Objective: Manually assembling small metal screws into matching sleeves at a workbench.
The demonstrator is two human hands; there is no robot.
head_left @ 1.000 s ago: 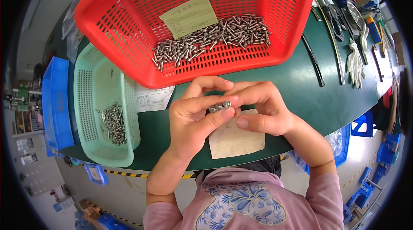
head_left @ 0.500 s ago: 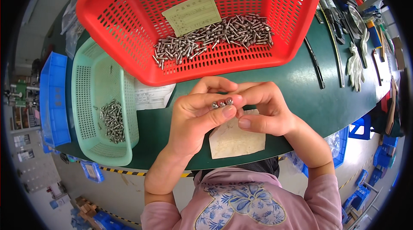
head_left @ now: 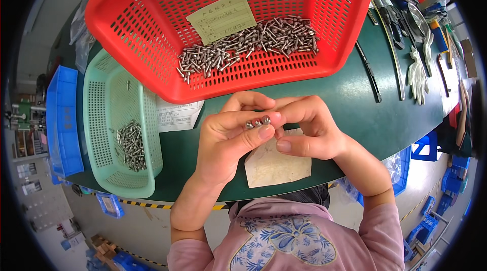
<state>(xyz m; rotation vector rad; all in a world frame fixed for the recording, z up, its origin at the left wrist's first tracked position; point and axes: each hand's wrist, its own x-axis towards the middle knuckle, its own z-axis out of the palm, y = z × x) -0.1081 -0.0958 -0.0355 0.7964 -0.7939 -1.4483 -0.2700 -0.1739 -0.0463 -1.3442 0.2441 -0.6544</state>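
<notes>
Over the table's near middle, my left hand [head_left: 223, 136] is closed, pinching a row of three small headed metal pins [head_left: 257, 123] between thumb and fingers. Their shiny round ends show; the shanks are hidden by the fingers. My right hand [head_left: 314, 131] meets it from the other side. Its index fingertip touches the row's right end, while its thumb stands apart below. Beyond both hands a large red perforated basket [head_left: 243, 86] holds a heap of similar metal pins [head_left: 248, 45] and a pale yellow card [head_left: 222, 17]. Under the hands lies a stained, pale sheet [head_left: 278, 167].
To the left, a light green basket [head_left: 149, 157] contains a smaller pile of metal parts [head_left: 132, 144]. A printed paper [head_left: 177, 116] lies partly beneath the red basket. Farther left is a blue bin [head_left: 66, 119]. White gloves [head_left: 417, 78] and long tools [head_left: 369, 70] lie at right.
The baskets and table items appear shifted slightly left in the picture. Both hands keep nearly the same pose, with the three pins still held in the left.
</notes>
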